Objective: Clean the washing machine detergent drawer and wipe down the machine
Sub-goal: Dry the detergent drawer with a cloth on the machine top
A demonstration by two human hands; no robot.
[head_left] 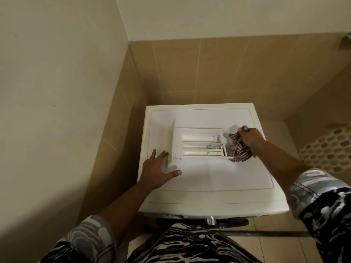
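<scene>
The white detergent drawer (197,144) lies on top of the white washing machine (205,179), its front panel turned to the left and its compartments facing up. My left hand (158,170) rests flat on the machine top with straight fingers touching the drawer's front panel. My right hand (248,137) grips a bunched checked cloth (240,150) at the drawer's right end. Part of the cloth is hidden under that hand.
The machine stands in a corner with tan tiled walls behind and to the left. A white perforated basket (326,149) stands to the right. The machine's front knob (210,220) shows below the top edge, above the tiled floor.
</scene>
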